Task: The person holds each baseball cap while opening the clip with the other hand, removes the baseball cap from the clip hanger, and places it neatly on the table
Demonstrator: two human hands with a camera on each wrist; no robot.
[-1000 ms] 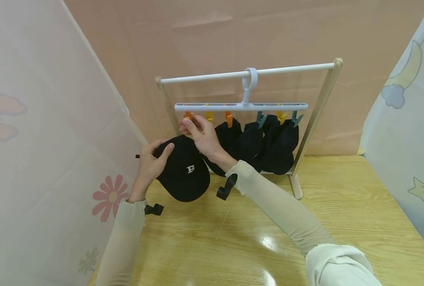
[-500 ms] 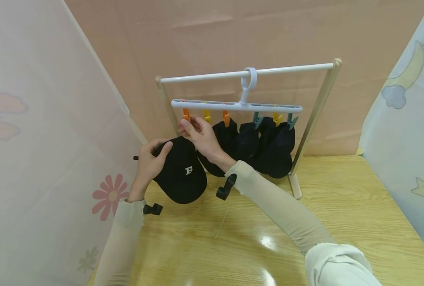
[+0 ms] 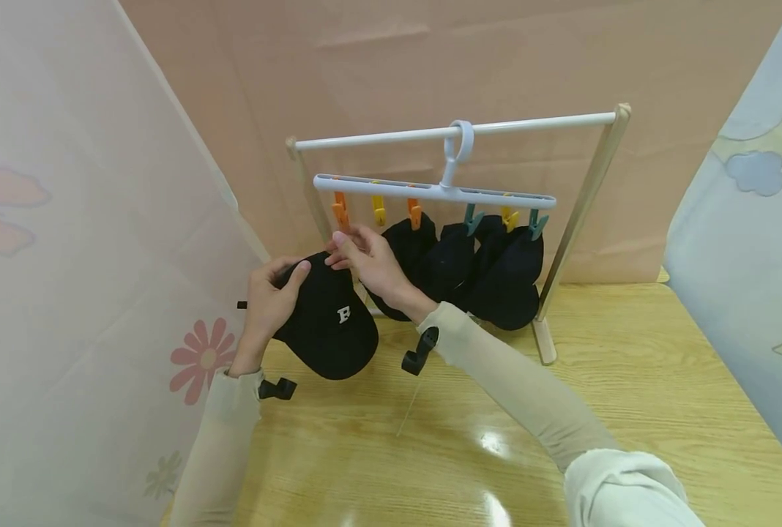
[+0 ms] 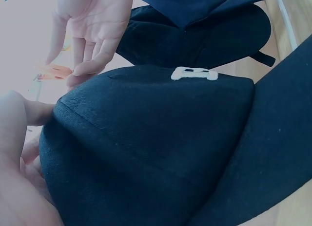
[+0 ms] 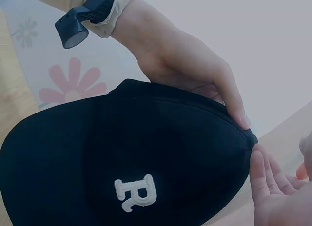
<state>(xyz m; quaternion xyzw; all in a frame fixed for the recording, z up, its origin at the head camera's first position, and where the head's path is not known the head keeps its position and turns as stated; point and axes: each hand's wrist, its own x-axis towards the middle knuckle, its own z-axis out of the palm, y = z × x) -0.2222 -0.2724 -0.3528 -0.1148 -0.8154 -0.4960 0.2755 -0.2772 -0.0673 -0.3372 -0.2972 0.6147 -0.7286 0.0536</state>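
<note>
A black baseball cap (image 3: 328, 318) with a white letter R on its front hangs over the table, brim downward. My left hand (image 3: 269, 300) grips its crown at the upper left, thumb on the outside and fingers behind. The right hand (image 3: 374, 267) has its fingers fairly straight, with fingertips at the top of the crown in the right wrist view. Just above that thumb hangs an orange clip (image 3: 341, 212) from the left end of the pale clip hanger (image 3: 397, 188). In the left wrist view, the orange clip (image 4: 54, 71) shows beyond the right hand's fingers.
More dark caps (image 3: 512, 278) hang from the hanger's right part, by an orange clip (image 3: 415, 214), a yellow clip (image 3: 509, 217) and teal clips. Another yellow clip (image 3: 378, 208) holds nothing. The hanger hooks on a white rod (image 3: 536, 124) of a wooden stand on the table (image 3: 628, 380).
The hanger's left end has risen, so it now tilts. My right hand has dropped slightly below the orange clip, and the left hand has moved a little left and down with the cap.
</note>
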